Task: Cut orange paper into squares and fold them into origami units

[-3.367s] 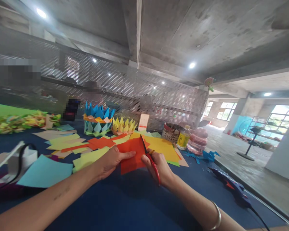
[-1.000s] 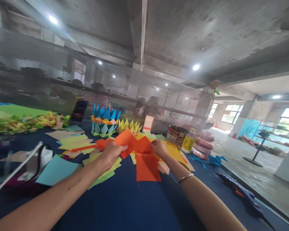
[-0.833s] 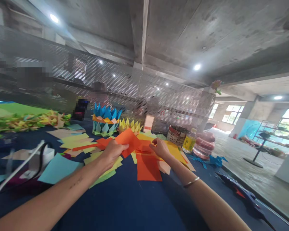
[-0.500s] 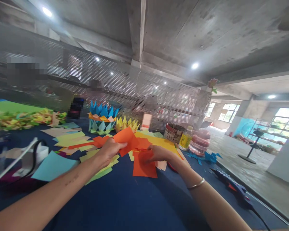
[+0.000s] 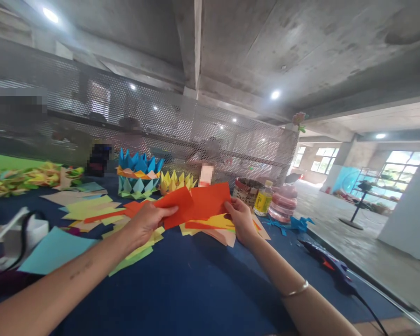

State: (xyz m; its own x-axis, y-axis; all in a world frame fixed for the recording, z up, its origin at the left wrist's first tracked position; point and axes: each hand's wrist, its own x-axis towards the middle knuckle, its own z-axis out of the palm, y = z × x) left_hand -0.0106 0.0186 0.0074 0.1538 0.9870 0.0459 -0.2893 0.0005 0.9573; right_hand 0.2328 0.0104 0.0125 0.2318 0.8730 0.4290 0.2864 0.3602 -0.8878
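Observation:
My left hand (image 5: 147,224) pinches an orange paper piece (image 5: 178,205) between thumb and fingers. In my right hand (image 5: 241,217) is the edge of another orange paper sheet (image 5: 212,200), lifted off the table. The two papers meet or overlap in front of me; where exactly one ends is hard to see. Below them lie yellow paper (image 5: 219,220) and peach paper sheets (image 5: 224,237). Yellow-green sheets (image 5: 140,254) lie beneath my left hand. The scissors are out of sight.
Folded paper crowns, one blue (image 5: 140,172) and one yellow (image 5: 177,181), stand behind. To the right are a woven basket (image 5: 245,192), a yellow-labelled bottle (image 5: 263,199), a pink jar (image 5: 283,204) and a glue gun (image 5: 331,266). A perforated metal screen (image 5: 175,126) closes off the back.
Earlier my right hand cut orange paper with red-handled scissors. Later it was without them, reaching over the sheets. Now it has raised the orange sheet from the table beside the left hand's piece.

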